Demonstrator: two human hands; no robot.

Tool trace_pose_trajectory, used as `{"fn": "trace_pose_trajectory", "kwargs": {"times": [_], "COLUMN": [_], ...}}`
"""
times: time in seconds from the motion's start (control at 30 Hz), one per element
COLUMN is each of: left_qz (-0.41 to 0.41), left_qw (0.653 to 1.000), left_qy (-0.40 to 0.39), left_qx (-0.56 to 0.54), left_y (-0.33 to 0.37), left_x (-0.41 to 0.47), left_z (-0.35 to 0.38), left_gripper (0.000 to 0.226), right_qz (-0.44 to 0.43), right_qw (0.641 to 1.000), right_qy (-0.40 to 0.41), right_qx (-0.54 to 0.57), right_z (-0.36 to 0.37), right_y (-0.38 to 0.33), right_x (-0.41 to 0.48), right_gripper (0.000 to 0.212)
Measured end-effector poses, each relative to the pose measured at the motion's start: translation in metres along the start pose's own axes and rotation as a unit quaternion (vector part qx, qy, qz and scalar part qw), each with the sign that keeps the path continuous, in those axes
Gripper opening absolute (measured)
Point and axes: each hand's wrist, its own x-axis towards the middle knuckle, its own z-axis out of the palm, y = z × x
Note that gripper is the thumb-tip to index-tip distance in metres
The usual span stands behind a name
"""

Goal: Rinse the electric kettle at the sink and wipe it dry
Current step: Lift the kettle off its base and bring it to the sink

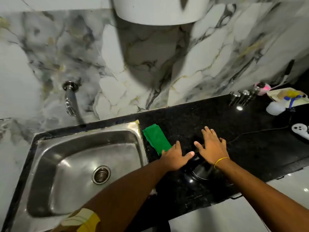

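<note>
Below both spread, empty hands (175, 156) (211, 148) sits, seemingly untouched, the dark kettle (203, 172).

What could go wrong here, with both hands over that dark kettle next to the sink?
The black kettle sits near the counter's front edge, so a clumsy lift might tip it off. A black cord trails toward it across the counter; if attached, it could snag. The left hand rests on the green cloth and may drag it into the sink.
</note>
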Motion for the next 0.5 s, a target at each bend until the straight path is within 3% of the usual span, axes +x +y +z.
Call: {"fn": "trace_pose_trajectory", "kwargs": {"times": [0.07, 0.23, 0.4, 0.5], "left_qz": [-0.031, -0.085, -0.115, -0.136], "left_qw": [0.999, 0.996, 0.993, 0.988], "left_qy": [-0.017, -0.015, -0.022, -0.043], "left_qx": [-0.017, -0.024, -0.032, -0.061], "left_y": [0.02, 0.062, 0.086, 0.102], "left_x": [0.011, 0.027, 0.042, 0.048], "left_z": [0.015, 0.037, 0.03, 0.027], "left_gripper": [0.105, 0.101, 0.107, 0.116], "right_qz": [0.064, 0.131, 0.196, 0.254], "right_qw": [0.996, 0.971, 0.902, 0.842], "right_qy": [-0.001, 0.038, 0.121, 0.105], "right_qx": [0.063, 0.196, 0.365, 0.465], "right_z": [0.003, 0.024, 0.036, 0.042], "right_y": [0.021, 0.059, 0.071, 0.072], "right_x": [-0.003, -0.009, -0.017, -0.022], "right_gripper": [0.071, 0.062, 0.047, 0.045]}}
